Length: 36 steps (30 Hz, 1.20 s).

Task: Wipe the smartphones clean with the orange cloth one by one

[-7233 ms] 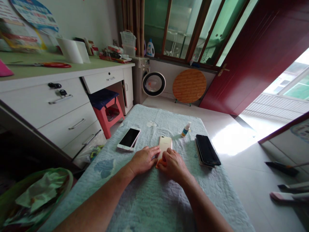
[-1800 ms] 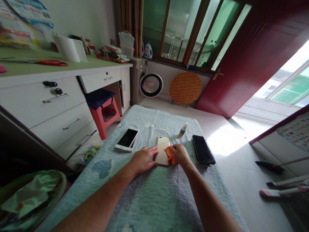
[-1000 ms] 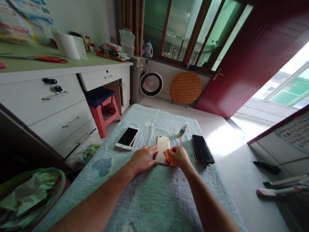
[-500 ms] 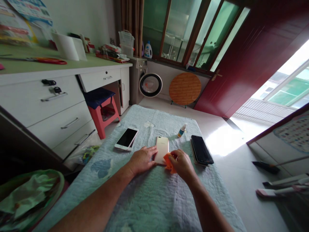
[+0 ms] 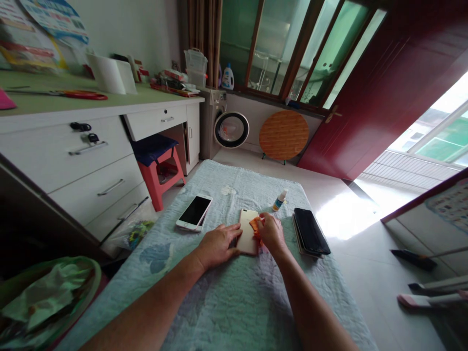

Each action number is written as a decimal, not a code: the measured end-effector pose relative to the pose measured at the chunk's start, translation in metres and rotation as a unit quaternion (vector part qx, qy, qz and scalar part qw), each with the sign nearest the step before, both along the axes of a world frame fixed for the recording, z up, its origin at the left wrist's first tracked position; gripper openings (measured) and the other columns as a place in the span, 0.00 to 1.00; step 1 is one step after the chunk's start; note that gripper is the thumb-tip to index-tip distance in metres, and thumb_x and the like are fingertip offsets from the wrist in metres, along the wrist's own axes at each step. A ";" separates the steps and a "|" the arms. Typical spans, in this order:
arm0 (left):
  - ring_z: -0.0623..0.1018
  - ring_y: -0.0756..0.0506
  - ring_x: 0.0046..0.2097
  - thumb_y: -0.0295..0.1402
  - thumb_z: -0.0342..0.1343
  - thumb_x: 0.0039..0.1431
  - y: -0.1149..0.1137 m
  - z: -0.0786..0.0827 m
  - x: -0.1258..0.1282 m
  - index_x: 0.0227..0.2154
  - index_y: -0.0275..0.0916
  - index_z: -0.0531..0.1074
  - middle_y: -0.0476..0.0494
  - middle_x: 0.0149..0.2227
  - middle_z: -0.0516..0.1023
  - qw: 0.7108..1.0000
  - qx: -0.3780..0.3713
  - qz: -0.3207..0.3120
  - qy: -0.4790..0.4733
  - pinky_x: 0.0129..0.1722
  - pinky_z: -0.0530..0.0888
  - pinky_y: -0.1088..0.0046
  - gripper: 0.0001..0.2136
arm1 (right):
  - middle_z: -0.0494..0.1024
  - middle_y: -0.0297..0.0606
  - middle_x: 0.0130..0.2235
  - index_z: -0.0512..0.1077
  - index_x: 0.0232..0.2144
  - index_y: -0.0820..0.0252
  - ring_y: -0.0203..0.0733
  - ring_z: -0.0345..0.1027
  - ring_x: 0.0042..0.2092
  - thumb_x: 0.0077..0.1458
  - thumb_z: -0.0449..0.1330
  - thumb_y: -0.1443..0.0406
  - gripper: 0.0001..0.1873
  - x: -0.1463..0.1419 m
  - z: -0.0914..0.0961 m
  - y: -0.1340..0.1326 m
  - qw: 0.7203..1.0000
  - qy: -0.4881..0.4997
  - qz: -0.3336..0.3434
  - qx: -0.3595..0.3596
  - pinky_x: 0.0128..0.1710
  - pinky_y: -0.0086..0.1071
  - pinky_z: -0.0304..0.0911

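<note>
A gold smartphone (image 5: 247, 239) lies back side up on the quilted cloth in front of me. My left hand (image 5: 221, 243) holds its left edge, fingers near the side and thumb by the lower corner. Pinched in my right hand (image 5: 270, 231) is an orange cloth (image 5: 255, 227), pressed on the upper right part of the phone's back. Left of it, a white smartphone (image 5: 194, 212) rests screen up on top of another one. To the right, a black smartphone (image 5: 311, 231) tops a small stack. A small spray bottle (image 5: 280, 200) stands beyond my right hand.
The pale blue quilted cover (image 5: 219, 312) spreads under everything. A red stool (image 5: 161, 170) and white drawers (image 5: 87, 170) are at the left, with a green-rimmed bin (image 5: 95, 275) nearer. Behind are a washing machine (image 5: 212, 112), a round wooden tabletop (image 5: 284, 135) and a red door (image 5: 351, 112).
My right hand has slid the orange cloth up along the phone's right side, from its lower corner toward the top. My left hand stays at the left edge. The view has shifted slightly.
</note>
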<state>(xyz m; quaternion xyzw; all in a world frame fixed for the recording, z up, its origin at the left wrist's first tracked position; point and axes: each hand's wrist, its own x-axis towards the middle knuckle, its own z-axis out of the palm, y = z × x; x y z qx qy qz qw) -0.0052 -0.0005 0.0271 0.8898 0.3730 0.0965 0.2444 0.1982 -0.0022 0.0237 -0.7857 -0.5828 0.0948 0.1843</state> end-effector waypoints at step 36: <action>0.71 0.37 0.54 0.38 0.59 0.54 -0.001 -0.003 0.000 0.57 0.46 0.66 0.47 0.62 0.65 1.000 -0.001 0.002 -0.010 0.55 0.69 0.61 0.26 | 0.78 0.38 0.37 0.72 0.41 0.59 0.41 0.63 0.42 0.60 0.51 0.70 0.11 -0.015 -0.006 0.068 0.981 -0.006 0.187 0.041 0.43 0.28 0.53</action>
